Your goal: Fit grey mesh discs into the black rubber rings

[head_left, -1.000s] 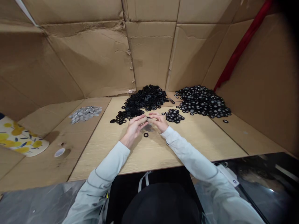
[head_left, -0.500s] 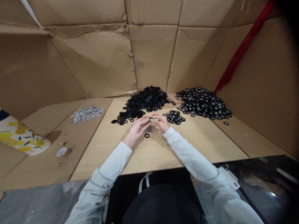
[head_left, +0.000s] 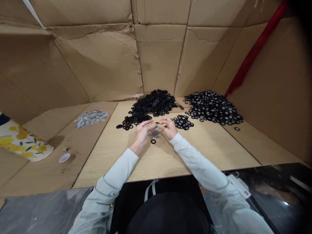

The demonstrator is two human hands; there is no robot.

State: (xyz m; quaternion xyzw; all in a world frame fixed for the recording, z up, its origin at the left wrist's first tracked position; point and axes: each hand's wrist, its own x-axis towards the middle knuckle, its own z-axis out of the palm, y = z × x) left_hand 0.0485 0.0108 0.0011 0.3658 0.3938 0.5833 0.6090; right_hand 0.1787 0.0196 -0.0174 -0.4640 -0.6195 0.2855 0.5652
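Note:
Above the middle of the board, my left hand (head_left: 143,132) and my right hand (head_left: 168,129) meet at the fingertips. Between them they pinch a small black ring (head_left: 157,123), mostly hidden by the fingers. Just below the hands, a few grey translucent discs (head_left: 156,133) lie on the board, partly covered. One loose black ring (head_left: 153,141) lies nearer to me. Behind my left hand rises a large heap of black rings (head_left: 156,102). Right beside my right hand is a small pile of black rings with grey centres (head_left: 182,122).
A large heap of grey-centred rings (head_left: 213,107) stands at the back right, with one stray ring (head_left: 237,129). Grey discs (head_left: 90,119) are piled at left. A white tape roll (head_left: 64,158) and a lemon-patterned cylinder (head_left: 26,143) are further left. Cardboard walls (head_left: 161,58) enclose the table.
My hands stay together in nearly the same place, with the fingers slightly shifted around the ring. More of the grey discs beneath now shows. The piles look unchanged.

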